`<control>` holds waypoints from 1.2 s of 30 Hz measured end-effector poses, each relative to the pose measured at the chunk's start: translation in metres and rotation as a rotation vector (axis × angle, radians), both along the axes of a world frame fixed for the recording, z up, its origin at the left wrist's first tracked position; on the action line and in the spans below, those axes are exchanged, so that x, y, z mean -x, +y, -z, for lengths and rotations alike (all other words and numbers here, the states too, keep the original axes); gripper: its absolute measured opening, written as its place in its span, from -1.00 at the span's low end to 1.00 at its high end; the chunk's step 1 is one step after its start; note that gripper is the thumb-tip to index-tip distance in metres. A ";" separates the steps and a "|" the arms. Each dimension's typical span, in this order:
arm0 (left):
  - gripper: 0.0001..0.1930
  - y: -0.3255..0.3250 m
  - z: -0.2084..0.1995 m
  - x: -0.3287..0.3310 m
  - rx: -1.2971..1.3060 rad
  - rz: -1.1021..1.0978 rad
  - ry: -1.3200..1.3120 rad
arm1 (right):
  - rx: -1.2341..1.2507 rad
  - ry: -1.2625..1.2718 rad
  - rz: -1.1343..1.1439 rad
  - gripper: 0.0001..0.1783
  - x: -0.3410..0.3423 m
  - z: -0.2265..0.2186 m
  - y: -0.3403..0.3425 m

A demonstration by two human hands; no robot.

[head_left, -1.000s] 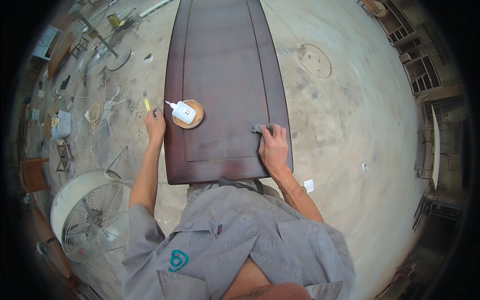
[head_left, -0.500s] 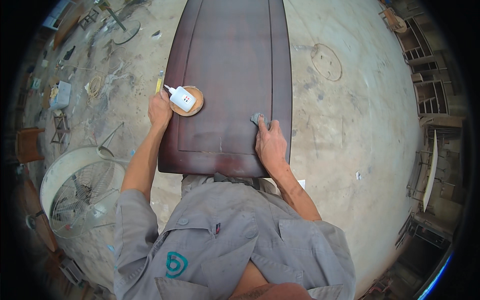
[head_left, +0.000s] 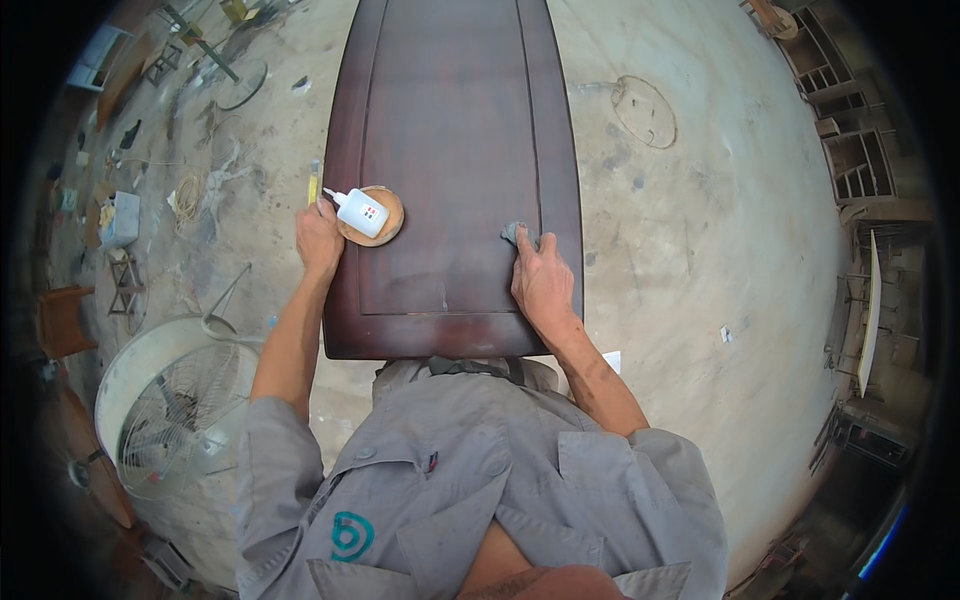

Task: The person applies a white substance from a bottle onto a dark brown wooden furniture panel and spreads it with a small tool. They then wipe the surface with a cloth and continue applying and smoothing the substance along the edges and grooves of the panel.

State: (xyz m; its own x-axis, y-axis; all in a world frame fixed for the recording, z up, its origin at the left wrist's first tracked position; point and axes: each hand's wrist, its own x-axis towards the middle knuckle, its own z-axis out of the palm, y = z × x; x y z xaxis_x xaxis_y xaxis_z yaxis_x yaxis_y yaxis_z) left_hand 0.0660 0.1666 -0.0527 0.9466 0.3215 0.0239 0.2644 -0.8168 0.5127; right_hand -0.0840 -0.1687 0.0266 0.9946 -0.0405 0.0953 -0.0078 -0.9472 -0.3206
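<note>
Work surface: the long, dark reddish-brown wooden panel [head_left: 450, 150] extends away from the operator's waist. The step in hand appears to be rubbing this surface by hand.

1. The right hand [head_left: 541, 270] grips a crumpled grey cloth-like wad [head_left: 509, 232] in its fingertips, on the panel just inside the right-hand groove. Press evenly and follow the grain; avoid digging into the groove, where residue could collect.
2. The left hand [head_left: 319, 238] is at the left edge, its fingers closed around a slim tool with a yellow section [head_left: 314, 182]. Whether this hand touches the panel cannot be told. Hold the tool's end clear of the finish, as it could scratch.
3. The white plastic squeeze bottle with a tapered nozzle [head_left: 362, 213] lies on a round, tan, wood-like dish [head_left: 396, 222] near the left edge. Avoid knocking it.

Materials: the panel has a smooth satin sheen, straight incised grooves forming a rectangle, and a faint pale mark near its close end. The wad looks soft and irregular; the bottle, flat-sided.
</note>
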 end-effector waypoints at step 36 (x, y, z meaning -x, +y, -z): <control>-0.53 0.011 0.012 0.003 -0.022 0.044 -0.038 | 0.030 0.058 -0.069 -0.44 0.020 -0.005 -0.009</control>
